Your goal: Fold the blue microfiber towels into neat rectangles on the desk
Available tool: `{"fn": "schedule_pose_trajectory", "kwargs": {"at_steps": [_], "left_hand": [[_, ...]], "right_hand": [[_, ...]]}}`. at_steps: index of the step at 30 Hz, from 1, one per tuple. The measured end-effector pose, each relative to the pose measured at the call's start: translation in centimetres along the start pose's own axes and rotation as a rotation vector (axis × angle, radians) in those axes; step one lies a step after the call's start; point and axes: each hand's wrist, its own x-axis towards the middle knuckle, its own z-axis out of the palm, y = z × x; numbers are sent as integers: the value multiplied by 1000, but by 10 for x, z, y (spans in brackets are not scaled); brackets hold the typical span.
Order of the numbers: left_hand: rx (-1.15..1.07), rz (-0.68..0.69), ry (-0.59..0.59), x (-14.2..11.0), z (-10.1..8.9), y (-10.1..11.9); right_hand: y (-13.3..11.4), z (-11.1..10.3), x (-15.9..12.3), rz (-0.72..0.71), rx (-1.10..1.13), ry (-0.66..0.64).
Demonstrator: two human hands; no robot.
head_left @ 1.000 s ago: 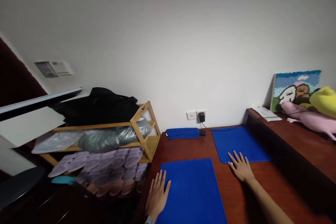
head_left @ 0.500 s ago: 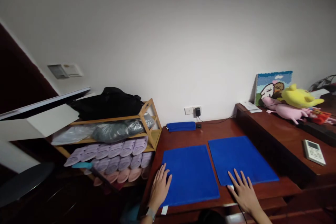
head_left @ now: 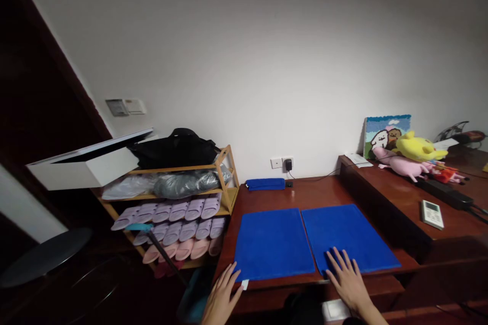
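Two blue cloths lie flat side by side on a reddish-brown wooden table, the left cloth [head_left: 274, 244] and the right cloth [head_left: 351, 236], with a narrow gap between them. At the front left corner of the left cloth rests my left hand [head_left: 224, 292], fingers stretched out, beside a small white tag [head_left: 244, 284]. My right hand [head_left: 348, 282] lies with spread fingers over the front edge of the right cloth. Neither hand grips anything. Farther back, a folded blue cloth [head_left: 266, 184] lies near the wall.
To the left stands a wooden rack [head_left: 229, 198] with several slippers [head_left: 179, 210], a black bag [head_left: 175, 148] and a white box [head_left: 110, 167]. A raised wooden ledge on the right holds a white remote [head_left: 432, 214], a yellow plush toy [head_left: 417, 147] and a black power strip [head_left: 446, 194].
My left hand has slid from the left cloth's side toward its front corner. My right hand stays at the right cloth's front edge. The camera view has shifted slightly.
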Motion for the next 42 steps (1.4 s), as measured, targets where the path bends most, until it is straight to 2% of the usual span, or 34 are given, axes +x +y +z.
{"fn": "schedule_pose_trajectory", "kwargs": {"at_steps": [3,6,11,15,17,19,21,24,27,29,31,33,35,37,40,42], "left_hand": [[-7,21,24,-7,4,1],[0,27,34,-12,8,0],[51,63,81,-15,2,0],[86,134,110,-20,-15,4],[74,158,112,-20,-32,8],[42,153,118,-17,-56,13],[5,128,127,-9,-87,21],[-54,95,117,10,-145,41],[-130,86,58,30,-206,73],[-186,91,-13,40,-244,99],[-269,95,-126,49,-277,125],[-344,102,-223,56,-300,150],[-396,114,-287,64,-311,170],[-440,135,-349,74,-309,184],[-496,192,-467,99,-290,197],[-505,222,-522,124,-272,204]], "right_hand": [[-34,0,5,-223,86,15],[-61,10,6,-388,117,-25],[-71,24,-5,-408,91,78],[-74,4,-13,-407,110,37],[-77,-17,-13,-421,133,16],[-79,-46,-8,-430,152,28],[-77,-85,-1,-431,179,57],[-70,-155,11,-438,245,81],[-61,-222,14,-444,310,105],[-53,-259,11,-440,357,138],[-44,-289,5,-434,400,161],[-32,-312,-4,-424,428,158],[-19,-327,-11,-410,453,151],[-3,-333,-14,-393,471,155],[22,-329,-7,-362,477,153],[38,-324,8,-342,451,146]]}}
